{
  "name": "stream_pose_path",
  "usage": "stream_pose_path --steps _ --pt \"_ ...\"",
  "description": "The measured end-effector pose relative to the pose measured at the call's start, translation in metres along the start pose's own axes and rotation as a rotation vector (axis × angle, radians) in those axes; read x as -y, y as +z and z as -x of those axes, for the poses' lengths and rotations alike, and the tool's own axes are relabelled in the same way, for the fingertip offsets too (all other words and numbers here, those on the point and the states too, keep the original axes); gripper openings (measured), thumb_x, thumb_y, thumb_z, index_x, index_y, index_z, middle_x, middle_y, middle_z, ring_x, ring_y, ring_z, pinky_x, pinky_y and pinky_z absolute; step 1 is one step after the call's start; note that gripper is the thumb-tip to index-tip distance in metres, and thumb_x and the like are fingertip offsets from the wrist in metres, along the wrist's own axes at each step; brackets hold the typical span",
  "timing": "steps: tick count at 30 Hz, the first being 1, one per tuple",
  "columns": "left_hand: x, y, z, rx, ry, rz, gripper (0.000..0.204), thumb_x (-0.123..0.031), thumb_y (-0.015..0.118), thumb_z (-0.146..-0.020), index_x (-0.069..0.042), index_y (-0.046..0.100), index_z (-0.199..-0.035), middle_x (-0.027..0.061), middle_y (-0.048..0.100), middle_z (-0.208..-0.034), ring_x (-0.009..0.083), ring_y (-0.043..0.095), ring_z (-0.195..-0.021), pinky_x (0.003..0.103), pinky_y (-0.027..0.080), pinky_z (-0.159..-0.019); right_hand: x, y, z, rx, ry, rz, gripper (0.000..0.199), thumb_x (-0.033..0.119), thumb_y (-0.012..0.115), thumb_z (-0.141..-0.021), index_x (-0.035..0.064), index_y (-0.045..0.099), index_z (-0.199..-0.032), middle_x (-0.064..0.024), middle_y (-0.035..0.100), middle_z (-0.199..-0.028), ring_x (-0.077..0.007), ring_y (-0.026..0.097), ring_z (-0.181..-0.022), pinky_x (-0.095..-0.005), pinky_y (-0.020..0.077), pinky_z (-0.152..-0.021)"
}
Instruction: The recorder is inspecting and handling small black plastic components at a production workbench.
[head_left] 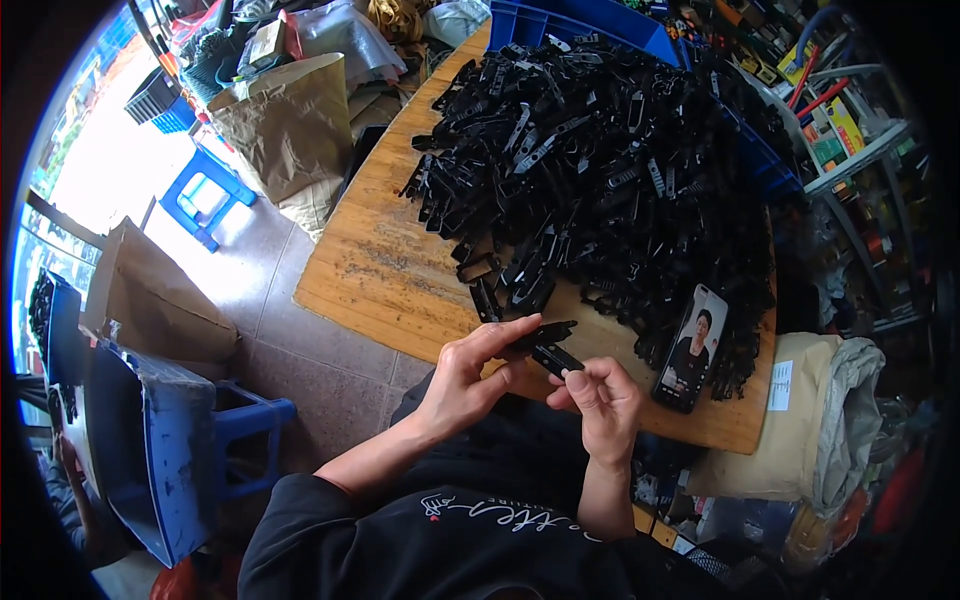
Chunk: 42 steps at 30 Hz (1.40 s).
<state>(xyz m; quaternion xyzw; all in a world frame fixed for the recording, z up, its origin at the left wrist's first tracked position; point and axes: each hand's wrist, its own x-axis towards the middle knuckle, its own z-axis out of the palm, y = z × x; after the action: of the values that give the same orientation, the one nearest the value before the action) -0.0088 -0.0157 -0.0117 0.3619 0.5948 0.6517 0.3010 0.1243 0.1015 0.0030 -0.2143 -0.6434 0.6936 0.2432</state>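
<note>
In front of my body, over the table's near edge, both hands are at work on small black plastic pieces. My left hand [462, 378] has its fingers closed around a black plastic piece [558, 330], whose jagged end sticks out past the fingertips. Between thumb and fingers, my right hand [606, 408] pinches a narrow black plastic strip [556, 359]. The strip lies against or just below the left-hand piece; whether the two are joined I cannot tell. Beyond my hands, a large heap of similar black plastic parts [590, 150] covers much of the table.
The wooden table [370, 270] bears a phone [692, 350] showing a person on its screen, right of my hands. Blue crates [600, 30] border the heap's far side. Paper bags [290, 130], a cardboard box [160, 295] and blue stools [207, 195] stand left; a packed sack [775, 430] sits right.
</note>
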Motion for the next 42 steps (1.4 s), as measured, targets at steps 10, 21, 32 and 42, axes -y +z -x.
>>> stream_pose_path --steps 10,21,32,42 --pt "-0.005 -0.005 0.005 -0.021 0.042 -0.082 0.042 0.004 0.055 -0.079 -0.001 0.05 -0.121 0.0094 0.057 -0.104 0.0153 0.056 -0.095 0.028 0.044 -0.085 -0.001 0.006 0.0 0.082 -0.022 0.086 0.016 0.013 0.063 -0.083 -0.0014 0.055 -0.086 -0.0052 0.06 -0.073 -0.0077 0.057 -0.06 -0.0177 0.0462 -0.056" --pt "0.005 -0.024 0.019 -0.127 -0.209 0.91 0.034 -0.009 0.068 -0.074 -0.001 0.055 -0.104 0.0052 0.058 -0.087 0.0126 0.056 -0.07 0.023 0.046 -0.067 0.0 0.035 -0.021 0.3 -0.162 0.272 0.024 0.023 0.066 -0.08 0.002 0.059 -0.091 -0.0065 0.055 -0.083 -0.0175 0.052 -0.067 -0.0246 0.0414 -0.063" --pt "-0.01 -0.057 0.003 -0.081 -0.23 0.828 0.023 -0.03 0.047 -0.087 -0.007 0.049 -0.093 0.0194 0.052 -0.116 0.0322 0.051 -0.109 0.04 0.047 -0.08 -0.003 0.037 -0.091 0.164 -0.685 1.399 0.028 0.003 0.058 -0.072 0.0019 0.059 -0.101 -0.0098 0.056 -0.11 -0.0232 0.047 -0.103 -0.0386 0.0299 -0.095" --pt "0.009 -0.04 -0.019 -0.12 -0.117 0.811 0.013 -0.006 0.052 -0.075 -0.001 0.049 -0.087 0.0128 0.056 -0.087 0.0178 0.054 -0.064 0.029 0.045 -0.064 0.005 0.005 -0.074 0.025 -0.706 1.004 0.027 0.009 0.062 -0.077 0.0054 0.06 -0.104 -0.0053 0.061 -0.108 -0.0226 0.052 -0.103 -0.0331 0.0343 -0.092"
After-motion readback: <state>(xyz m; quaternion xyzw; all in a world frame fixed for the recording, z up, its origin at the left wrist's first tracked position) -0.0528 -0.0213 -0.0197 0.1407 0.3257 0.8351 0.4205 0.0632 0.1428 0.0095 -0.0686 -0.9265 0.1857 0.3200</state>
